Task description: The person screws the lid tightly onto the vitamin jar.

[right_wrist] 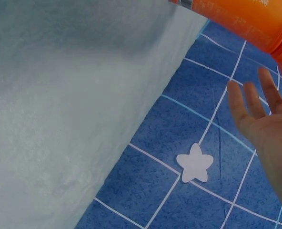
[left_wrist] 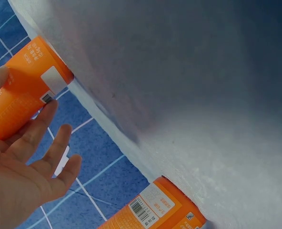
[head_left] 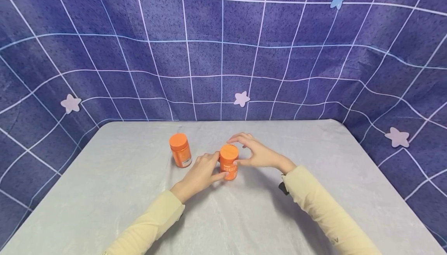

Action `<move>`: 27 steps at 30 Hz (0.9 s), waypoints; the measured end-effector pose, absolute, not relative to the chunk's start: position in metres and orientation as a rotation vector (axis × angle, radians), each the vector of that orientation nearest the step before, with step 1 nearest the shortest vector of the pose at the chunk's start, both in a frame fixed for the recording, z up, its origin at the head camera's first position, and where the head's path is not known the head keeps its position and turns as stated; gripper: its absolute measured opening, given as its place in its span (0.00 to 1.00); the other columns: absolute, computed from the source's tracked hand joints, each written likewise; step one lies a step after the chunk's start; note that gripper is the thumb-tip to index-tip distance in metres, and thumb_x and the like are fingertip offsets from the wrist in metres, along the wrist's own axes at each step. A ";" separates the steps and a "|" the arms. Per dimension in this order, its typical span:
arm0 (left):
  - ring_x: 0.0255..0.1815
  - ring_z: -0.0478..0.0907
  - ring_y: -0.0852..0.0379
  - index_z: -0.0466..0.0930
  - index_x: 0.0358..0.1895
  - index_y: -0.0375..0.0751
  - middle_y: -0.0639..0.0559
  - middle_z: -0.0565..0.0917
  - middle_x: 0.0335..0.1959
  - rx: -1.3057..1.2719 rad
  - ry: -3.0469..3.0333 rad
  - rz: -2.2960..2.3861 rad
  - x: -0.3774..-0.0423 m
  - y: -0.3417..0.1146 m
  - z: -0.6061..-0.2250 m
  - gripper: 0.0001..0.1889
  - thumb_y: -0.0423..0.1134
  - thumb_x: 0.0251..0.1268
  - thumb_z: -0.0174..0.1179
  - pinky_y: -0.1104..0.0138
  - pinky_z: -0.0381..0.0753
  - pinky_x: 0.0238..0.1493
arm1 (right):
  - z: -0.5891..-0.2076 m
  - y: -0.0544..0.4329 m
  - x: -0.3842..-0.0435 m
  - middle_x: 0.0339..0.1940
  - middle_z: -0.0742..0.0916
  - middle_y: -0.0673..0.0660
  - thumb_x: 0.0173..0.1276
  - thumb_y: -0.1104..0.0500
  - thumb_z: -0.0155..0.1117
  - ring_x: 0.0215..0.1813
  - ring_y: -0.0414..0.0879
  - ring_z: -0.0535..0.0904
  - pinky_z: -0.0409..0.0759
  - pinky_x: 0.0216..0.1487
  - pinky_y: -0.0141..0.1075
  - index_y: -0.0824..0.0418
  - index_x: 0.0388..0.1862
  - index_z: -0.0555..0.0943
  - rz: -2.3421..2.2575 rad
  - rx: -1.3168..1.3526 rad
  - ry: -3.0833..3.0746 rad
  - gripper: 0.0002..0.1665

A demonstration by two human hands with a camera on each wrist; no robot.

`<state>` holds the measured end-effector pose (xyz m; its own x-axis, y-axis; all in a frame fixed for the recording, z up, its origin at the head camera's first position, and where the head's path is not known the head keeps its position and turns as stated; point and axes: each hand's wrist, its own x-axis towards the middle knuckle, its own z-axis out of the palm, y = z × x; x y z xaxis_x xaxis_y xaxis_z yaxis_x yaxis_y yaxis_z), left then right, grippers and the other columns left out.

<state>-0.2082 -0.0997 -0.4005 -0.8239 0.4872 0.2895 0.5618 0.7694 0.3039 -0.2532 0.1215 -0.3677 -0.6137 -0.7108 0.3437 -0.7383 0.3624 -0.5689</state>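
Note:
An orange supplement bottle (head_left: 228, 166) with an orange screw lid (head_left: 229, 151) stands upright on the table near its middle. Its left side is gripped by my left hand (head_left: 200, 174), thumb across the front and fingers behind. In the left wrist view, the bottle (left_wrist: 29, 78) shows a white label patch and a barcode. My right hand (head_left: 260, 154) is around the lid's right side, thumb at the lid's lower edge and fingers arched over the far side. The right wrist view has these fingers spread loosely beside the bottle (right_wrist: 248, 19).
A second orange bottle (head_left: 181, 156) with its lid on stands to the left of my left hand. The table (head_left: 122, 204) has a pale grey cover. Behind and beside it hangs a blue curtain (head_left: 206, 57) with grid lines and stars.

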 end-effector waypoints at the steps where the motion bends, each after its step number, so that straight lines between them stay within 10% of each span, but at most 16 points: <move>1: 0.46 0.77 0.47 0.68 0.53 0.38 0.46 0.82 0.45 -0.830 -2.772 -0.567 -0.208 -0.100 -0.401 0.28 0.54 0.55 0.62 0.52 0.69 0.52 | -0.367 0.122 -0.254 0.58 0.74 0.53 0.53 0.59 0.68 0.59 0.51 0.66 0.70 0.53 0.51 0.56 0.59 0.69 1.097 1.376 -2.566 0.33; 10: 0.47 0.76 0.47 0.68 0.54 0.39 0.46 0.82 0.46 -0.824 -2.788 -0.576 -0.208 -0.100 -0.401 0.29 0.53 0.55 0.61 0.53 0.68 0.53 | -0.365 0.121 -0.255 0.59 0.75 0.52 0.52 0.64 0.65 0.62 0.48 0.65 0.59 0.63 0.53 0.55 0.59 0.71 1.083 1.415 -2.587 0.32; 27: 0.46 0.76 0.47 0.68 0.53 0.40 0.48 0.82 0.45 -0.829 -2.771 -0.588 -0.209 -0.100 -0.401 0.28 0.53 0.54 0.62 0.53 0.68 0.52 | -0.375 0.110 -0.241 0.50 0.77 0.51 0.49 0.52 0.73 0.56 0.47 0.67 0.69 0.57 0.46 0.57 0.48 0.71 1.127 1.082 -2.561 0.29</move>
<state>-0.2087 -0.0998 -0.4014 -0.8256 0.4852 0.2880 0.5604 0.7649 0.3176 -0.2411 0.1098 -0.3754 -0.7309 -0.5598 0.3905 -0.6661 0.4603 -0.5869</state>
